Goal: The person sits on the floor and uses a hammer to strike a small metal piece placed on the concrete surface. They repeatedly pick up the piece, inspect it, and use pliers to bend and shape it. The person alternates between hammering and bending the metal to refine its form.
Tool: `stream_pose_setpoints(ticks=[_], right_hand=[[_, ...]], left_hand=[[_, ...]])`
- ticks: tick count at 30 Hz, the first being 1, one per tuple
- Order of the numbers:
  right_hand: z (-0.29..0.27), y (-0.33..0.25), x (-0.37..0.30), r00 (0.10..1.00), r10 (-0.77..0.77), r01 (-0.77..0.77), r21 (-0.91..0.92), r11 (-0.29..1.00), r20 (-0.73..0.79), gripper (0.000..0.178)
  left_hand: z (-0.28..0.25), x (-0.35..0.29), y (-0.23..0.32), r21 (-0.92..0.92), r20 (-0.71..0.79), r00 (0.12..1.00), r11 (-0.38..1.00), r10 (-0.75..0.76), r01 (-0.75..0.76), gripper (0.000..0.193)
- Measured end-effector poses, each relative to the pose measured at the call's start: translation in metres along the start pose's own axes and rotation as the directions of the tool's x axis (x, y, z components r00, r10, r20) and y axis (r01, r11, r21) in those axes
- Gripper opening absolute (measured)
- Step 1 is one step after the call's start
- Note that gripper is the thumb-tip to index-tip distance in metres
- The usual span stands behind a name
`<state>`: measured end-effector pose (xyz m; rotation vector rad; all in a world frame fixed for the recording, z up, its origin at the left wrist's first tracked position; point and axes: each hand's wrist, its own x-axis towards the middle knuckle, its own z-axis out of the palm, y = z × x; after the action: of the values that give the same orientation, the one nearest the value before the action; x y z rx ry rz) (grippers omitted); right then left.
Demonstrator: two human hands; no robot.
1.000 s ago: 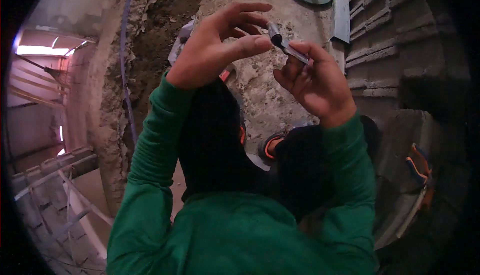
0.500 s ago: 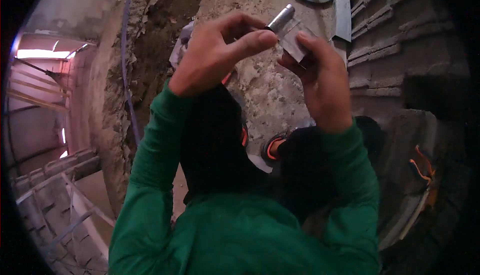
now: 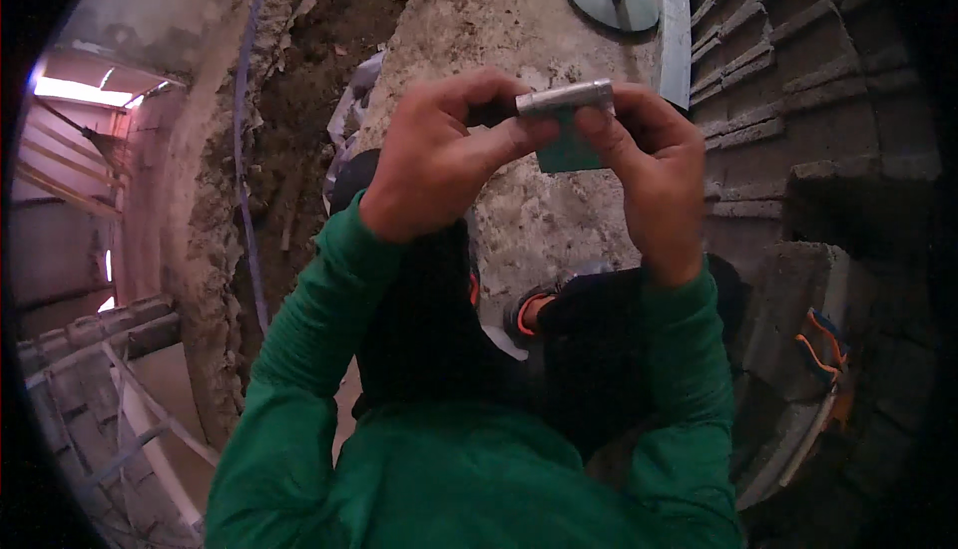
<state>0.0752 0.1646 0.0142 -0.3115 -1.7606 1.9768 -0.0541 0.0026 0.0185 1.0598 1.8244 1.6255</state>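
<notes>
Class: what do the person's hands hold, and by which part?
Both hands, left hand and right hand, pinch a short metal tube by its ends.

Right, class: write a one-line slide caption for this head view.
Left hand and right hand hold a small silvery metal tube level between fingertips, above a rough concrete slab.

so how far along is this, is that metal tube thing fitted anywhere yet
Not fitted: the short grey metal tube is off the ground, pinched level between the left hand and right hand, with a green piece beneath it. No finished work is visible, and where it goes isn't shown.
</notes>
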Motion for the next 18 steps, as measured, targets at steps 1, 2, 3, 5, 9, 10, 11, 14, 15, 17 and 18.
stream_pose_setpoints(ticks=[1,2,3,5,9,10,11,14,15,17,18], right_hand=[[-0.003,0.002,0.001,1.000,0.005,-0.005,-0.012,1.000,0.013,0.024],[-0.005,0.004,0.000,1.000,0.010,-0.010,-0.024,1.000,0.027,0.024],[-0.006,0.006,-0.001,0.999,0.026,-0.026,-0.012,1.000,0.026,0.023],[-0.007,0.008,-0.003,0.998,0.055,-0.055,0.009,0.998,0.022,0.022],[-0.013,0.029,0.001,0.984,0.180,-0.172,0.255,0.951,-0.007,0.020],[-0.014,0.035,0.002,0.976,0.215,-0.209,0.385,0.899,0.027,0.021],[-0.014,0.037,0.002,0.968,0.244,-0.243,0.506,0.828,0.065,0.022],[-0.012,0.034,0.003,0.945,0.263,-0.325,0.647,0.690,0.194,0.025],[-0.013,0.036,0.002,0.937,0.256,-0.348,0.672,0.654,0.236,0.026],[-0.016,0.038,0.001,0.920,0.238,-0.392,0.711,0.584,0.312,0.028],[-0.017,0.037,0.000,0.911,0.228,-0.413,0.721,0.557,0.345,0.028]], left_hand=[[0.000,0.000,0.000,-0.005,0.005,1.000,1.000,-0.019,0.019,0.016],[0.000,0.000,0.000,-0.010,0.010,0.999,0.999,-0.039,0.039,0.015],[0.000,0.000,0.000,-0.014,0.015,0.998,0.998,-0.059,0.059,0.015],[0.000,0.001,0.003,-0.007,0.037,0.993,0.994,-0.108,0.109,0.018],[0.009,0.003,-0.002,0.090,-0.026,0.992,0.989,0.121,-0.118,0.030],[0.010,0.003,-0.004,0.103,-0.038,0.988,0.984,0.147,-0.143,0.034],[0.011,0.003,-0.006,0.115,-0.050,0.983,0.979,0.174,-0.167,0.037],[0.011,0.001,-0.005,0.116,-0.032,0.981,0.976,0.191,-0.186,0.043],[0.011,0.000,-0.004,0.110,-0.017,0.982,0.977,0.186,-0.183,0.045],[0.009,0.001,-0.003,0.095,0.016,0.968,0.964,0.250,-0.250,0.046],[0.008,0.002,-0.003,0.087,0.032,0.959,0.955,0.282,-0.283,0.047]])
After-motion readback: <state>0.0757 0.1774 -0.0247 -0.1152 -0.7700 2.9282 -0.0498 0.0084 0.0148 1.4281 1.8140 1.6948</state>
